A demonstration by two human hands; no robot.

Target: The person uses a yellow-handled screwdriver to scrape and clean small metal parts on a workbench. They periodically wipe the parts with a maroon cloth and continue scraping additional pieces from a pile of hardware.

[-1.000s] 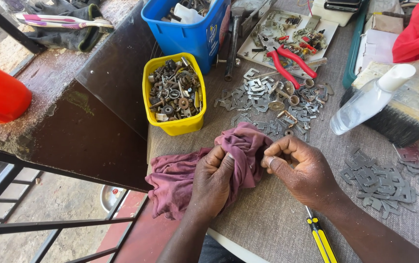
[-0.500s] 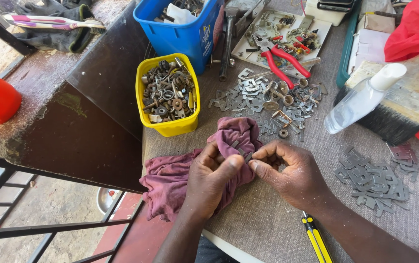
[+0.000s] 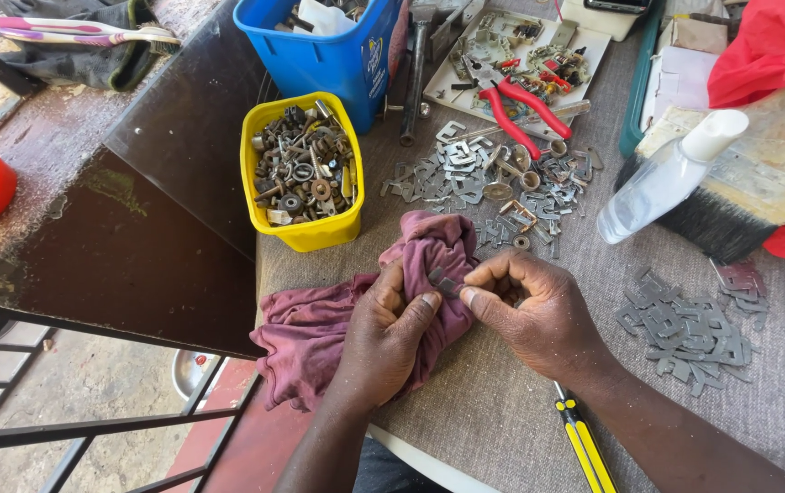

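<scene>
My left hand (image 3: 383, 333) grips a bunched maroon rag (image 3: 319, 333) that lies on the grey tabletop. A small flat metal piece (image 3: 442, 281) sits pinched between the fingertips of my right hand (image 3: 529, 310) and the left thumb, pressed against the cloth. A heap of similar metal clips and rings (image 3: 493, 183) lies just beyond the rag. A second pile of flat metal pieces (image 3: 684, 324) lies to the right of my right wrist.
A yellow tub of nuts and bolts (image 3: 303, 173) stands left of the heap, a blue bin (image 3: 328, 41) behind it. Red-handled pliers (image 3: 516, 105) rest on a tray, a clear bottle (image 3: 662, 178) and wide brush (image 3: 758, 183) at right. A yellow-handled tool (image 3: 584, 447) lies near me.
The view has shifted slightly. My right fingers have moved closer to the left thumb, now pinching the small metal piece against the rag.
</scene>
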